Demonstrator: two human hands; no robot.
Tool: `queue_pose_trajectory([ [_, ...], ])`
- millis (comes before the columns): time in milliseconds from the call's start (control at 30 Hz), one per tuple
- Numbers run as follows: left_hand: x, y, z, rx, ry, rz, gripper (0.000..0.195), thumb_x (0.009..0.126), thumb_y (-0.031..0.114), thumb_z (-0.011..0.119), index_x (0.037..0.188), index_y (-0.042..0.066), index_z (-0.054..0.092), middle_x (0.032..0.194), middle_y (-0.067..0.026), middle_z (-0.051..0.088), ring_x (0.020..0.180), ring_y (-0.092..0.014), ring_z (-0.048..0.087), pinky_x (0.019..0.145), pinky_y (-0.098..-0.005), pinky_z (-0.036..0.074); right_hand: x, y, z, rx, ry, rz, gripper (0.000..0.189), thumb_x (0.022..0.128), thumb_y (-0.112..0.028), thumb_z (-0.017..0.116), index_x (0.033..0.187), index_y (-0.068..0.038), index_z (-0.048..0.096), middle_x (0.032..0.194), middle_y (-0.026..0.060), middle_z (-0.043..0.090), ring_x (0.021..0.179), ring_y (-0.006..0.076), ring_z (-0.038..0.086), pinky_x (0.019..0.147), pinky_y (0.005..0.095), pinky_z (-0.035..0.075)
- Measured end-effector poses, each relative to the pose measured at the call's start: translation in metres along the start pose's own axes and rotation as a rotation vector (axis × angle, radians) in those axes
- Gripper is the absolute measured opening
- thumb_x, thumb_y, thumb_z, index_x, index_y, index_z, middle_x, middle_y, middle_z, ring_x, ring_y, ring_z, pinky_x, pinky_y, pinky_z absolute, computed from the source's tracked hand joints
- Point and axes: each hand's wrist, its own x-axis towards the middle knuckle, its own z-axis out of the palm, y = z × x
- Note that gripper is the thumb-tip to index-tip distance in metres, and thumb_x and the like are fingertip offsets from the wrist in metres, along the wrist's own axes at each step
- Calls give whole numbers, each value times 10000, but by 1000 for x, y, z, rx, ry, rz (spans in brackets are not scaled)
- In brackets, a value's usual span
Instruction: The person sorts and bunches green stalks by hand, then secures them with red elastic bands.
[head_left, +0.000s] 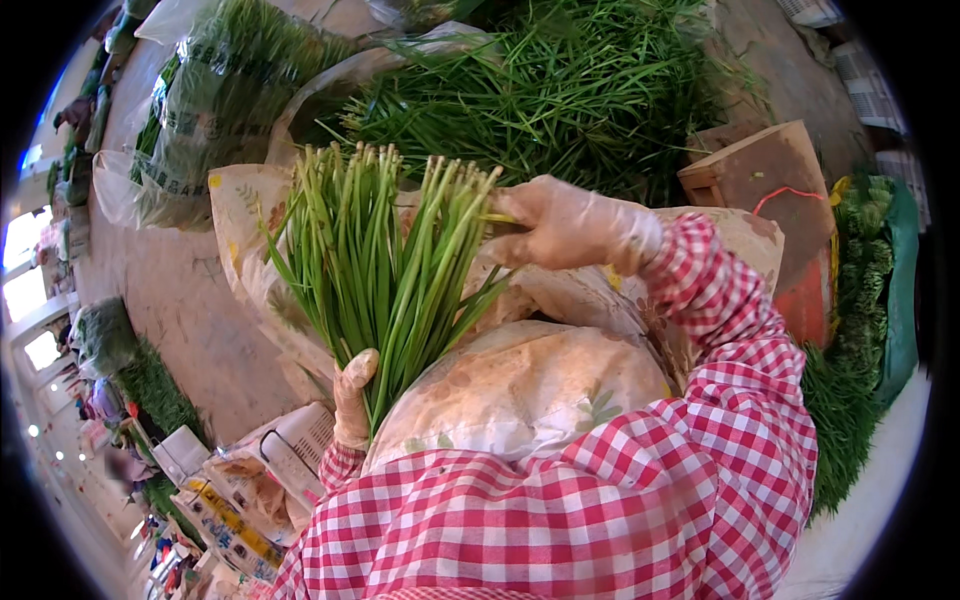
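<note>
My left hand (356, 397), in a pale thin glove, grips a fanned bunch of long green stalks that look like garlic chives (390, 277). Their pale cut ends point away from me. At the right side of the bunch, my gloved right hand (562, 225) has its fingers bent around a yellowish stalk (501, 218); its fingertips are partly hidden. Beneath both hands, a stained apron or cloth with a leaf print (532, 375) covers my lap.
Beyond my hands lies a large heap of loose chives (547, 90) on plastic sheeting. Packed plastic bags of greens (217, 127) stand at the far left. To the right are a brown box-like block (765, 187) and bundled chives (855, 300). Cartons (247, 487) sit at the lower left.
</note>
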Motion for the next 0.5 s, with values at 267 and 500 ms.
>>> queue_pose_trajectory([
  [267, -7, 9, 13, 27, -55, -91, 350, 794, 213, 604, 1041, -33, 574, 1032, -144, 618, 878, -201, 609, 840, -322, 482, -29, 4, -77, 598, 303, -387, 184, 895, -217, 538, 962, -57, 599, 782, 56, 617, 551, 99, 544, 496, 209, 438],
  [500, -3, 13, 20, 165, -133, -10, 387, 842, 189, 564, 1170, 4, 476, 1069, -122, 598, 971, -212, 575, 901, -340, 456, -9, 17, -77, -594, 630, 387, 625, 791, -486, 599, 1246, -79, 468, 1293, 172, 466, 1208, 287, 440, 1015, 396, 343],
])
